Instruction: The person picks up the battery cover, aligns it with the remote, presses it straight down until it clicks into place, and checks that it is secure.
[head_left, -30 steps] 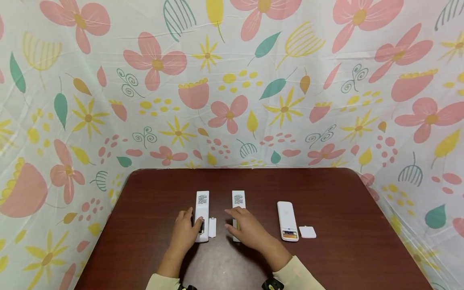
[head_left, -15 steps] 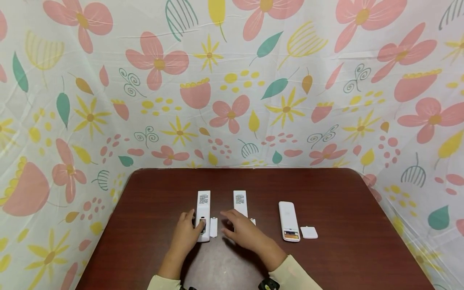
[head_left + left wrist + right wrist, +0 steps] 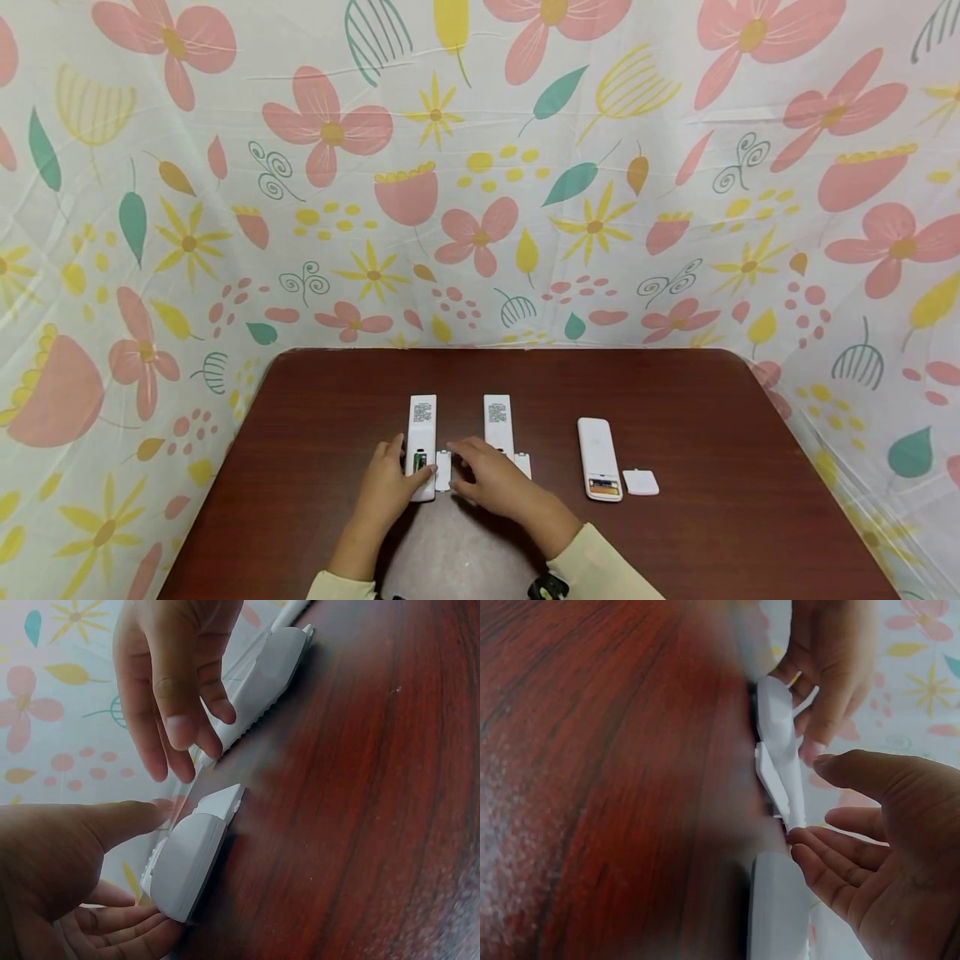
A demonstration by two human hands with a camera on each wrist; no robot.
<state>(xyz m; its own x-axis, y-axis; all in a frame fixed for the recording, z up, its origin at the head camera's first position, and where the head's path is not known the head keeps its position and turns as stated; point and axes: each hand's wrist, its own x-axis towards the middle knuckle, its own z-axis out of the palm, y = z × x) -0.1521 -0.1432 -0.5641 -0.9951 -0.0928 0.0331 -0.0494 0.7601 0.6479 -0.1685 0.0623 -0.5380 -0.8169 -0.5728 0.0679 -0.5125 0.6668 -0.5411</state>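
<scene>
a flowered cloth hangs behind the dark red-brown desk, which carries everything else here. the right hand has drifted across from above the middle remote and now reaches toward the left remote; its fingers are apart and i see nothing in them. the left hand is clamped around the left remote, fingers along one side and thumb across it, though how firmly i can't tell. that remote lies on the desk, back side up, like the middle remote and the right remote, which is well apart. the left cover lies just beside its remote, near the right fingertips; the middle cover has come further into view. smallest, what looks like a battery shows in the left remote's slot, now the thumb has slid aside. with that slot uncovered, i'd judge attention has passed from battery to cover.
</scene>
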